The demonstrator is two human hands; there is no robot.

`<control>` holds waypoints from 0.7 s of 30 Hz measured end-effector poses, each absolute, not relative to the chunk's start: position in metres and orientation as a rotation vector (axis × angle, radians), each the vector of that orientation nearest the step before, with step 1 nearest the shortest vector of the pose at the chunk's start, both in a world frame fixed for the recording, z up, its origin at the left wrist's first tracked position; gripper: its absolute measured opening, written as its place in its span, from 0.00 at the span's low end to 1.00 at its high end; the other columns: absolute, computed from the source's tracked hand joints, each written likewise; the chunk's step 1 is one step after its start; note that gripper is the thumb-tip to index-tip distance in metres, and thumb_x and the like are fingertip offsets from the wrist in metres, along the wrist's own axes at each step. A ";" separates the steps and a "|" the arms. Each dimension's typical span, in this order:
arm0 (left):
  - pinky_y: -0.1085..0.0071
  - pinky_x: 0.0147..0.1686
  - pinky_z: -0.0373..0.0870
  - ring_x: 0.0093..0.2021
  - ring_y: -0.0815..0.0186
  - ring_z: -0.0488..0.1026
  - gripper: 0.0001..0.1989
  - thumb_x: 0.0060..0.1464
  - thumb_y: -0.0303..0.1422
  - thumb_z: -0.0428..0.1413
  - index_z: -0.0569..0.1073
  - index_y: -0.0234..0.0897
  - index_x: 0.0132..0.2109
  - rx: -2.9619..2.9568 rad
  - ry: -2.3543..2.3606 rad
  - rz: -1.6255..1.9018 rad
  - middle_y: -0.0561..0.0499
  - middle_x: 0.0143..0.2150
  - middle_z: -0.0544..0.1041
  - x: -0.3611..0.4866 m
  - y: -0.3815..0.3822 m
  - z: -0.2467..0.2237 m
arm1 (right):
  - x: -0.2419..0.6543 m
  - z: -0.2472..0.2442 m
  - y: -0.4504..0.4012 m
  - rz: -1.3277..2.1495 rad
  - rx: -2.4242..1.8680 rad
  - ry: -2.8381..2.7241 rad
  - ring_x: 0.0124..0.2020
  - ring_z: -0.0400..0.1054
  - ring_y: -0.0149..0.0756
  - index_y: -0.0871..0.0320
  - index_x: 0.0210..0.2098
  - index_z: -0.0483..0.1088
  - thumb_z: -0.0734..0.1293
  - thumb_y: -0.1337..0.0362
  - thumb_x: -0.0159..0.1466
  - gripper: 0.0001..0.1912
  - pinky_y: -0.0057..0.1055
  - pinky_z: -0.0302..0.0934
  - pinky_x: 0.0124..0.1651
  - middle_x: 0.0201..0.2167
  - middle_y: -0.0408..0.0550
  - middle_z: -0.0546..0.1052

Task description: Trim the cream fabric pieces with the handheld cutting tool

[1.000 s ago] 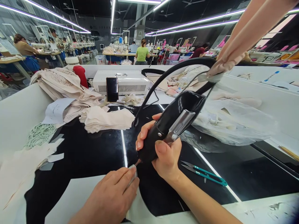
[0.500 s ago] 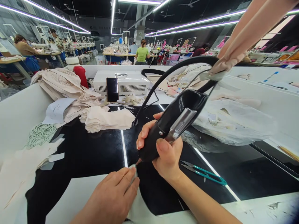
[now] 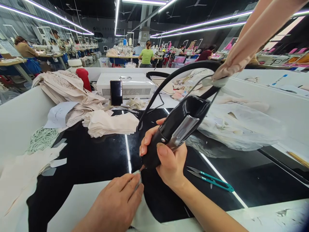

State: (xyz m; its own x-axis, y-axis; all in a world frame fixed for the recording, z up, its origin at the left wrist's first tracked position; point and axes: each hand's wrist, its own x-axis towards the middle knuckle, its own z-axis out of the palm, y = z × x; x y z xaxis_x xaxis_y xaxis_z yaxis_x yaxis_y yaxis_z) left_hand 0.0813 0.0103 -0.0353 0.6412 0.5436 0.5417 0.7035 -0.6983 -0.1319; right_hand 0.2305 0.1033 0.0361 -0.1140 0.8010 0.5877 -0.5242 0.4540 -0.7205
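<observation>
My right hand (image 3: 170, 161) is wrapped round a black corded hand tool (image 3: 184, 120) with a silver lever on its side. The tool is tilted, its narrow tip pointing down and left against the end of a pale fabric piece (image 3: 140, 209). My left hand (image 3: 116, 199) lies low over this fabric, its thumb and fingers closed about the narrow end just beside the tip. Its palm side is hidden. A wide white sheet (image 3: 70, 203) lies under and left of my left hand. Teal thread snips (image 3: 213, 182) rest right of my right wrist.
A beige fabric stack (image 3: 111, 122), green elastic loops (image 3: 43, 139) and more cloth (image 3: 21, 177) lie to the left. Behind stand a phone (image 3: 116, 92) and a white vented box (image 3: 137, 88). At right is a clear plastic bag (image 3: 241, 129). A pink cloth strap (image 3: 251, 45) hangs by the tool's cord.
The tool's upper end and my right hand have shifted slightly left and down, with the hanging strap. The tip stays at the fabric's end. My left hand is nearly still.
</observation>
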 end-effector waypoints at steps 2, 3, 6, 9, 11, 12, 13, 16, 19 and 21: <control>0.65 0.46 0.79 0.51 0.58 0.80 0.17 0.70 0.21 0.44 0.77 0.28 0.53 -2.532 -1.015 -0.685 0.43 0.53 0.82 0.081 0.010 -0.037 | 0.230 0.036 0.104 1.154 -0.281 -1.235 0.23 0.70 0.29 0.50 0.49 0.69 0.76 0.55 0.64 0.19 0.27 0.66 0.25 0.30 0.38 0.77; 0.64 0.46 0.78 0.51 0.58 0.80 0.16 0.70 0.22 0.44 0.77 0.29 0.53 -2.535 -1.023 -0.686 0.43 0.53 0.82 0.081 0.010 -0.039 | 0.229 0.036 0.104 1.154 -0.275 -1.228 0.23 0.70 0.29 0.50 0.50 0.69 0.76 0.54 0.64 0.20 0.27 0.67 0.25 0.30 0.38 0.77; 0.64 0.46 0.78 0.51 0.58 0.80 0.16 0.70 0.22 0.45 0.77 0.29 0.53 -2.543 -1.035 -0.691 0.43 0.53 0.82 0.081 0.010 -0.041 | 0.228 0.037 0.104 1.157 -0.269 -1.207 0.23 0.70 0.30 0.50 0.50 0.68 0.77 0.53 0.63 0.22 0.28 0.67 0.25 0.30 0.38 0.77; 0.64 0.47 0.78 0.51 0.58 0.80 0.15 0.70 0.23 0.46 0.77 0.29 0.53 -2.538 -1.034 -0.700 0.43 0.53 0.82 0.081 0.009 -0.041 | 0.226 0.037 0.103 1.171 -0.284 -1.220 0.23 0.70 0.29 0.50 0.50 0.67 0.77 0.53 0.63 0.22 0.27 0.66 0.24 0.30 0.38 0.76; 0.65 0.47 0.77 0.52 0.58 0.80 0.15 0.70 0.23 0.47 0.77 0.29 0.53 -2.533 -1.044 -0.714 0.43 0.53 0.82 0.082 0.008 -0.041 | 0.226 0.037 0.102 1.172 -0.297 -1.235 0.23 0.70 0.29 0.49 0.50 0.67 0.76 0.53 0.64 0.20 0.27 0.65 0.24 0.30 0.37 0.76; 0.65 0.47 0.77 0.52 0.58 0.79 0.15 0.70 0.23 0.47 0.77 0.29 0.53 -2.529 -1.058 -0.727 0.44 0.54 0.82 0.082 0.008 -0.041 | 0.226 0.037 0.102 1.168 -0.303 -1.239 0.23 0.69 0.29 0.49 0.49 0.67 0.75 0.53 0.65 0.19 0.27 0.65 0.24 0.30 0.37 0.76; 0.65 0.46 0.77 0.52 0.58 0.79 0.15 0.70 0.23 0.47 0.77 0.30 0.53 -2.527 -1.072 -0.744 0.44 0.54 0.82 0.082 0.008 -0.040 | 0.226 0.036 0.101 1.163 -0.309 -1.242 0.23 0.69 0.29 0.49 0.49 0.67 0.75 0.54 0.65 0.18 0.26 0.65 0.24 0.30 0.37 0.76; 0.66 0.44 0.77 0.51 0.59 0.80 0.15 0.71 0.24 0.46 0.77 0.31 0.52 -2.514 -1.105 -0.783 0.46 0.53 0.83 0.083 0.008 -0.038 | 0.226 0.036 0.101 1.159 -0.316 -1.249 0.22 0.68 0.29 0.48 0.48 0.67 0.74 0.54 0.66 0.17 0.26 0.64 0.23 0.29 0.36 0.76; 0.67 0.43 0.77 0.50 0.60 0.80 0.15 0.72 0.25 0.46 0.77 0.31 0.52 -2.510 -1.118 -0.769 0.47 0.52 0.83 0.084 0.008 -0.036 | 0.224 0.036 0.102 1.172 -0.310 -1.236 0.23 0.68 0.29 0.48 0.49 0.67 0.75 0.52 0.65 0.19 0.26 0.65 0.23 0.29 0.36 0.76; 0.67 0.43 0.77 0.50 0.60 0.80 0.15 0.72 0.25 0.46 0.77 0.31 0.52 -2.512 -1.116 -0.749 0.47 0.52 0.83 0.084 0.008 -0.036 | 0.222 0.036 0.101 1.183 -0.301 -1.223 0.23 0.68 0.29 0.48 0.49 0.66 0.76 0.51 0.64 0.21 0.26 0.64 0.23 0.30 0.36 0.76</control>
